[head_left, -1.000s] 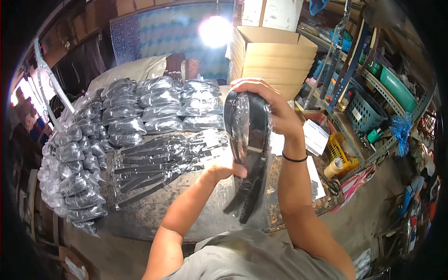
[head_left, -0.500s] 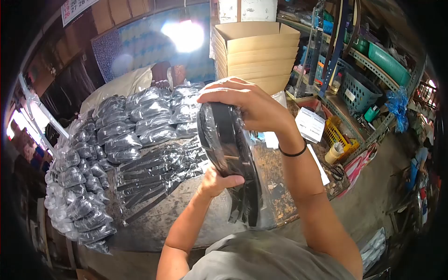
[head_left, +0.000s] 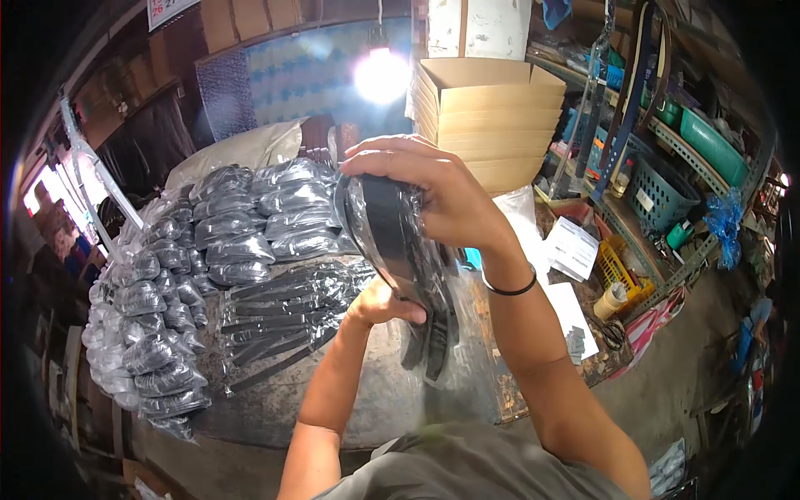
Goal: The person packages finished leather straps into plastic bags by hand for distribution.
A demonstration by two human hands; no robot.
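Between my hands, above the table, is a curved bundle of black belts (head_left: 388, 229) in clear plastic. My right hand (head_left: 440, 187) is wrapped over its upper end, fingers bent across the top. Lower down, my left hand (head_left: 383, 302) grips its side with the thumb in front; the other fingers are hidden behind. The belts' loose ends and some plastic hang below the left thumb. Flat black strips in clear plastic (head_left: 279, 312) lie on the table to the left of the bundle. Behind them are piled rolled black bundles in plastic (head_left: 229, 225).
The worn table (head_left: 358, 400) is in front of me. Nested cardboard boxes (head_left: 500, 125) stand at the back. On the right are printed papers (head_left: 572, 248), a yellow basket (head_left: 621, 271) and shelves with a grey basket (head_left: 662, 192). A lit bulb (head_left: 382, 77) hangs above.
The view has shifted, so the surroundings sit farther right and lower. The bundle is tilted more, its lower ends raised. Both hands still hold it.
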